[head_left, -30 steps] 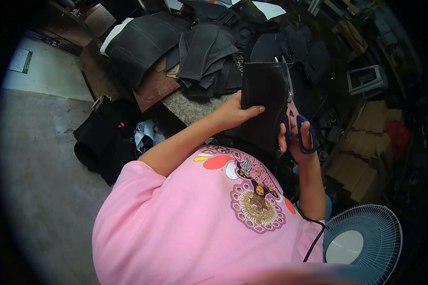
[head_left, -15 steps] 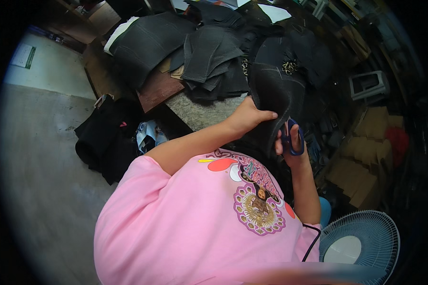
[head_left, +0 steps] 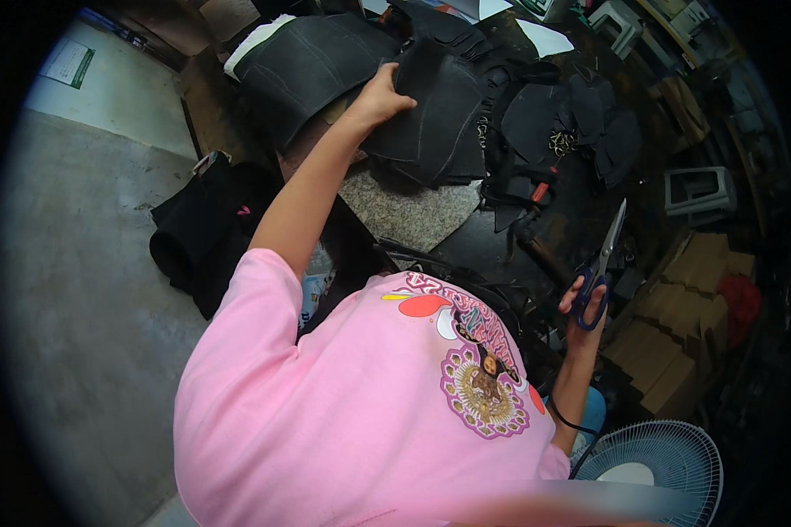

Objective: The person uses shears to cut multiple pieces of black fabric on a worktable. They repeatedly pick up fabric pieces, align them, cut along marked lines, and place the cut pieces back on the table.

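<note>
Scissors (head_left: 605, 256): navy handles, silver blades. Fabric pieces (head_left: 439, 123): black, thin pale lines. Shirt (head_left: 272, 404): pink, multicolour print, scalloped purple-edged medallion (head_left: 485, 395) with gold centre. Slab (head_left: 413, 211): speckled grey. Boxes (head_left: 646, 351): brown. Stool (head_left: 719, 198): light grey. Floor (head_left: 88, 334): plain grey.

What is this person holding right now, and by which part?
Scissors, held in the right grip by the blue handles. The left grip is at the dark pieces, near their left edge; whether it holds one cannot be told.
</note>
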Available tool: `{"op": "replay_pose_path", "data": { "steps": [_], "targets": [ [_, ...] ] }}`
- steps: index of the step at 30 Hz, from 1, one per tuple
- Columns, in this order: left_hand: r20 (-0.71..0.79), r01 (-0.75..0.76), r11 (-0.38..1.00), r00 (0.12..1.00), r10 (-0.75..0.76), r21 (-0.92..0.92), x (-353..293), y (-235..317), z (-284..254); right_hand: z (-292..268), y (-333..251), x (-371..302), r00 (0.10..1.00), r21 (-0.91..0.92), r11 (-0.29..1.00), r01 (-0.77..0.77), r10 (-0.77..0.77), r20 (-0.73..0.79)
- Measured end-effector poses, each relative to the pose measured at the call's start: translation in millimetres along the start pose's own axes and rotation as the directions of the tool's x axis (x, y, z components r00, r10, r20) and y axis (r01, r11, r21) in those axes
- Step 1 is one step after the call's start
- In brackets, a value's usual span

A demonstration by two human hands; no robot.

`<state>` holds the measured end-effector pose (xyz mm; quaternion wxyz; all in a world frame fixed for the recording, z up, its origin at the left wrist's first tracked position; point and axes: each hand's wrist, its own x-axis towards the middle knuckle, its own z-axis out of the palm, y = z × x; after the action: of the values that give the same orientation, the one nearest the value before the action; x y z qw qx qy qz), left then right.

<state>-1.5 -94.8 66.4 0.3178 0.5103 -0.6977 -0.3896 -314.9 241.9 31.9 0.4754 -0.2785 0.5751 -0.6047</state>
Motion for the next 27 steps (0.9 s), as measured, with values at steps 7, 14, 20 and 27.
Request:
{"op": "replay_pose_path", "data": {
  "steps": [7,14,20,27],
  "targets": [
    [0.002,-0.231,0.679,0.947,0.321,0.697,-14,-42,35,-30,32,-32,0.974,-0.062,0.995,-0.076,0.06,-0.218],
    [0.12,-0.08,0.9,0.992,0.031,0.428,-16,-43,33,-41,45,-52,0.944,-0.038,0.998,-0.05,0.035,-0.328],
    [0.079,-0.318,0.877,0.947,0.311,0.359,-66,-38,16,-42,53,-60,0.959,-0.189,0.98,-0.06,0.004,-0.283],
    [-0.188,-0.035,0.968,0.979,0.083,0.247,-104,-69,-5,-38,56,-59,0.956,-0.155,0.981,-0.115,0.068,-0.284]
  ]
}}
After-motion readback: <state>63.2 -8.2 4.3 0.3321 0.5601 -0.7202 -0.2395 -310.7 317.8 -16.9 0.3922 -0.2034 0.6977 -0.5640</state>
